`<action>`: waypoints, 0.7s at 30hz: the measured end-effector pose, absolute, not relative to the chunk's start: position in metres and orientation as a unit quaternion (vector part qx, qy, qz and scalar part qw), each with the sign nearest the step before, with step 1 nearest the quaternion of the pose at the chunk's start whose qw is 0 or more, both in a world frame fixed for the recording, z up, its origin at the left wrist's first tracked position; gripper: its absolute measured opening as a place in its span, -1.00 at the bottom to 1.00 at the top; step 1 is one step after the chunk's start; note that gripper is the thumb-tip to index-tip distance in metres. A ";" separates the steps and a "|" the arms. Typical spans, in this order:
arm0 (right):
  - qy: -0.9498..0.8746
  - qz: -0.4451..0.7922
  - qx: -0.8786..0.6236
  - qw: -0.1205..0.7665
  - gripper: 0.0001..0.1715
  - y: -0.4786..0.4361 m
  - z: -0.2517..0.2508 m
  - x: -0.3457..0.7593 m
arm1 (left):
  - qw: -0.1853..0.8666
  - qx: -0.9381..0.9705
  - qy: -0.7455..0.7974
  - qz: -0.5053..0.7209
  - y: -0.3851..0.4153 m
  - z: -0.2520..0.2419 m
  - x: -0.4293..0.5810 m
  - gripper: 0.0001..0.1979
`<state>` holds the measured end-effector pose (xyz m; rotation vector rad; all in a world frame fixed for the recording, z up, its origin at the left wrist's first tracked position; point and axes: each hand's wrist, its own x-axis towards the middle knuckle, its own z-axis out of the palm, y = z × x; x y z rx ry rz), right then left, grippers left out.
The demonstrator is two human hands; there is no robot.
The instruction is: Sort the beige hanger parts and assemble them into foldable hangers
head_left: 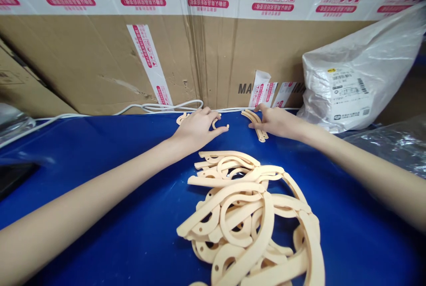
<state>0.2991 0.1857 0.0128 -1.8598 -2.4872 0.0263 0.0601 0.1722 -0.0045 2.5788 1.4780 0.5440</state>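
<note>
A heap of cream-coloured curved rubber strips (246, 215) lies on the blue table cover (116, 215) close to me. My left hand (196, 127) reaches to the far edge and pinches a small curved cream piece (218, 124) between thumb and fingers. My right hand (278, 122) rests with fingers laid on a small stack of the same curved strips (255, 127) next to the carton.
A large taped cardboard carton (199, 46) forms a wall behind the table. A white cable (149, 108) runs along its base. A white plastic bag with a label (353, 86) sits at the right, clear plastic wrap (389, 148) beside it. A dark object (13, 175) lies at the left.
</note>
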 end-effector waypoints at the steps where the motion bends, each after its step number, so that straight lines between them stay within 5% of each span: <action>1: -0.802 0.008 -0.597 0.014 -0.54 0.186 0.011 0.299 | 0.081 0.856 0.479 0.179 0.170 0.001 0.059 -0.58; 6: -0.802 -0.010 -0.597 -0.001 -0.52 0.186 0.011 0.296 | 0.279 0.864 0.415 0.058 0.154 0.032 0.036 -0.60; 11: -0.793 -0.045 -0.608 -0.011 -0.42 0.172 0.031 0.291 | 0.242 0.873 0.421 0.039 0.132 0.049 0.016 -0.55; 17: -0.915 0.220 -0.337 0.002 -0.66 0.122 0.068 0.276 | 0.228 0.883 0.410 0.022 0.079 0.050 0.026 -0.54; 21: -0.945 0.203 -0.256 0.023 -0.75 0.096 0.062 0.258 | 0.202 0.871 0.446 -0.039 0.058 0.045 0.031 -0.62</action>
